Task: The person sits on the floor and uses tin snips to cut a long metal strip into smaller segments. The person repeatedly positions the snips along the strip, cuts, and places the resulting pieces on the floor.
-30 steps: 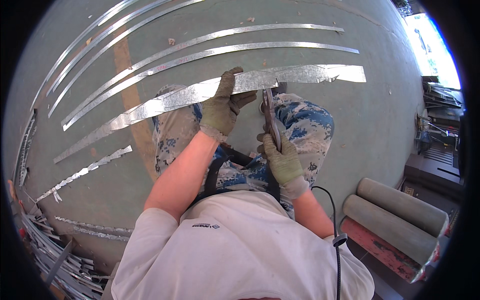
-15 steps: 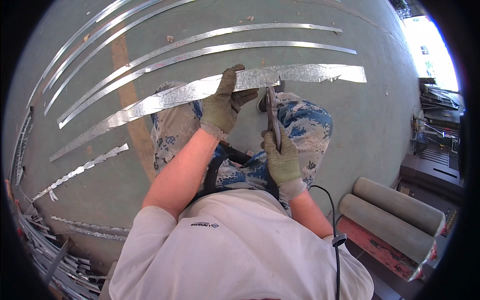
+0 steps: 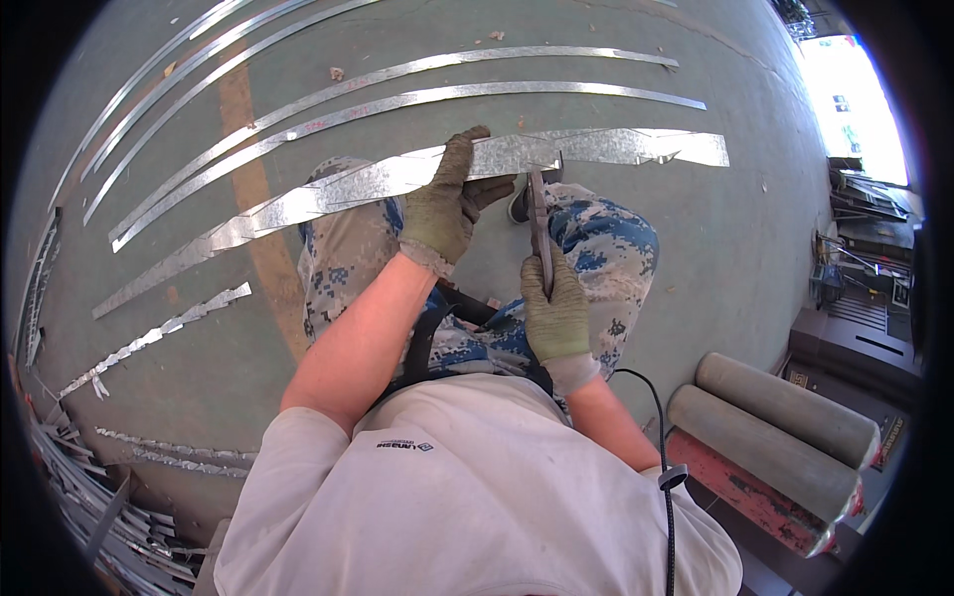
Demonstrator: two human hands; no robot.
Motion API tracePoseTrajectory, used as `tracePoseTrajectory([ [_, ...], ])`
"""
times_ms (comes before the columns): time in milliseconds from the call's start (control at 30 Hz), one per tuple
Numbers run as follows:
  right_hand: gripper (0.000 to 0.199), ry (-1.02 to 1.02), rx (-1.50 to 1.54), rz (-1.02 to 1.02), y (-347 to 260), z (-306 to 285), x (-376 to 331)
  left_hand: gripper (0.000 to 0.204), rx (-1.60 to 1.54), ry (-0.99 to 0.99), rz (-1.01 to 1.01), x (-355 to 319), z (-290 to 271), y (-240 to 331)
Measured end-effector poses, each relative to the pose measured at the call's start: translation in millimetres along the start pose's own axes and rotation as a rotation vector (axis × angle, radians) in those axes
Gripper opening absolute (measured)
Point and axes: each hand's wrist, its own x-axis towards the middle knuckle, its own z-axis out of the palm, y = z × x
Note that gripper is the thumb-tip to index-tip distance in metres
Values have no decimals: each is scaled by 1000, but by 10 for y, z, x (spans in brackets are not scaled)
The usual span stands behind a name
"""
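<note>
A long galvanized sheet-metal strip [image 3: 397, 177] stretches across in front of me, its surface creased and marked with slanting lines. My left hand [image 3: 437, 221], in a greenish work glove, grips its near edge around the middle, thumb over the top. In my gloved right hand [image 3: 556, 316] is a pair of tin snips [image 3: 540, 221], fingers closed round the handles. The snips' jaws meet the strip's near edge, right of my left hand; the strip partly hides them. The handles lie close together.
Several narrow metal strips [image 3: 417, 97] lie on the floor beyond. Crumpled strips [image 3: 159, 336] rest at the left, above a heap of metal offcuts [image 3: 109, 526]. Two grey rollers [image 3: 765, 447] stand at the right by a red-painted part [image 3: 740, 487]. A black cable [image 3: 661, 407] hangs beside my right arm.
The snips' handles have come closer together in my right hand. My left hand and the strip have barely moved.
</note>
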Motion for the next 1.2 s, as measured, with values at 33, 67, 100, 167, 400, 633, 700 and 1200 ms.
tracePoseTrajectory([
  [33, 46, 10, -7, -14, 26, 18, 6, 44, -16, 4, -9, -4, 2, 1],
  [67, 46, 21, -14, -28, 58, 37, 11, 43, -32, 7, -17, -11, 6, 0],
  [100, 47, 14, -15, -17, 106, 64, 16, 42, -46, 8, -26, -18, 19, 4],
  [167, 48, 2, -16, 7, 187, 108, 17, 40, -63, 29, -40, -66, 63, -18],
  [400, 44, -13, 38, 106, 97, 156, -6, 28, -8, 58, -82, -116, 227, -58],
  [633, 42, -56, 193, 182, -90, 136, -9, 28, 304, -83, -216, -262, 471, -53],
  [700, 42, -119, 311, 257, -240, 66, -39, 27, 314, -56, -235, -281, 522, -4],
  [1200, 44, -997, 1897, 406, 49, 66, -21, 33, 130, -58, -358, -301, 496, 48],
])
